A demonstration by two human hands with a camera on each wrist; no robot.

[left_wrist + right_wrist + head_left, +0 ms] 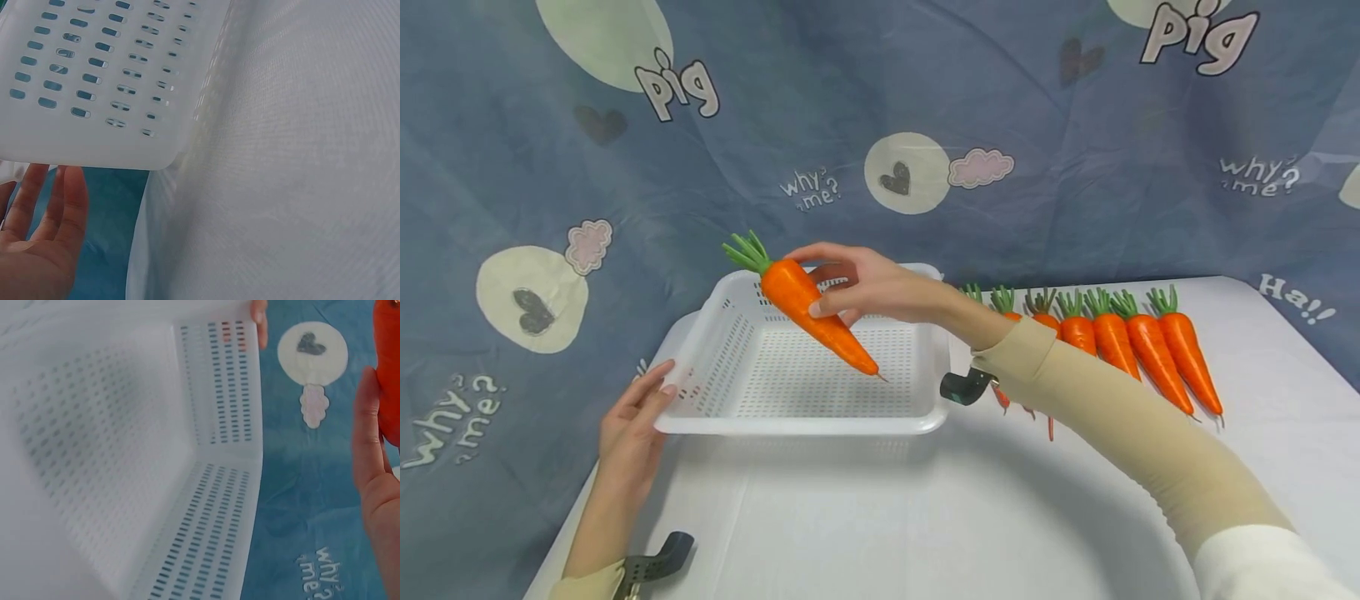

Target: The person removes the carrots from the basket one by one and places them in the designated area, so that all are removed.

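Note:
My right hand (868,283) holds an orange carrot (808,308) with short green stems above the white plastic basket (805,425). The thumb lies across the carrot's near side, and its thin tip slants down to the right. In the right wrist view, part of the carrot (389,375) shows at the right edge beside the fingers. My left hand (632,425) is at the basket's left end, fingertips touching the rim. Its fingers (75,206) look fairly straight in the left wrist view. The basket has slotted walls and a perforated floor, with no carrot lying in its visible part.
On the white-covered table (850,517), several carrots (1150,350) lie in a row right of the basket, partly hidden by my right forearm. A blue printed cloth (820,100) hangs behind the table and along its left side.

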